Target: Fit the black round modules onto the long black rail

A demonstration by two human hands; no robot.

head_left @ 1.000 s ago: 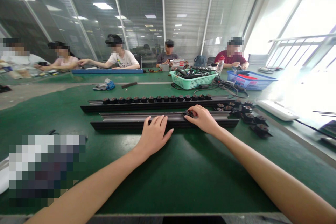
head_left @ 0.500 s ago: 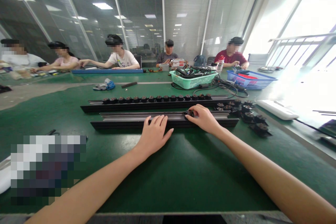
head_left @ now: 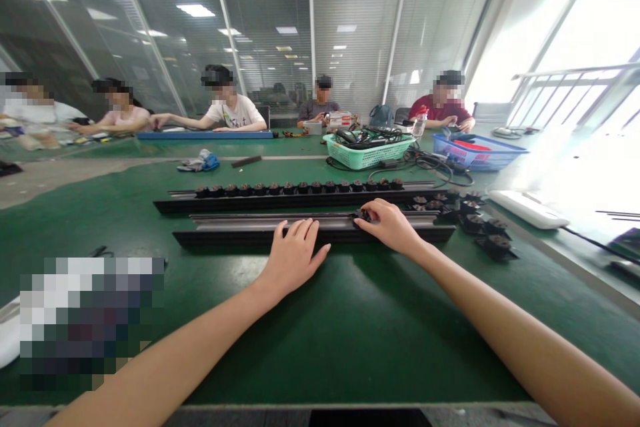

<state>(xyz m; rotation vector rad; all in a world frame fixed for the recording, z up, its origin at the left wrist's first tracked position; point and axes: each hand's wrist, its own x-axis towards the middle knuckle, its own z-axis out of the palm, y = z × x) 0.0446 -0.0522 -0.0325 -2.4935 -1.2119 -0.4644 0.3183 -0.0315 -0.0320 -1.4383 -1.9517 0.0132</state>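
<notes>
A long black channel rail [head_left: 225, 238] lies crosswise on the green table in front of me. My left hand [head_left: 295, 253] rests on its near edge, fingers stretched out and thumb apart, holding nothing. Between the thumb and fingers of my right hand [head_left: 390, 225] is a small black round part [head_left: 364, 215], down in the rail's groove right of the middle; my fingers partly cover it. Behind runs a second black rail [head_left: 210, 205] with a row of similar black parts [head_left: 303, 187] in it. More loose black parts [head_left: 495, 245] lie beyond the right ends of the rails.
A green basket [head_left: 360, 157] of cables and a blue basket [head_left: 485, 161] stand farther back. A white device [head_left: 527, 209] with a cord is at the right. A blue-and-grey cloth [head_left: 200, 161] lies at the back left. Several people sit along the far side.
My right hand and the small black part have barely shifted in the groove. My left hand stays in the same place on the rail.
</notes>
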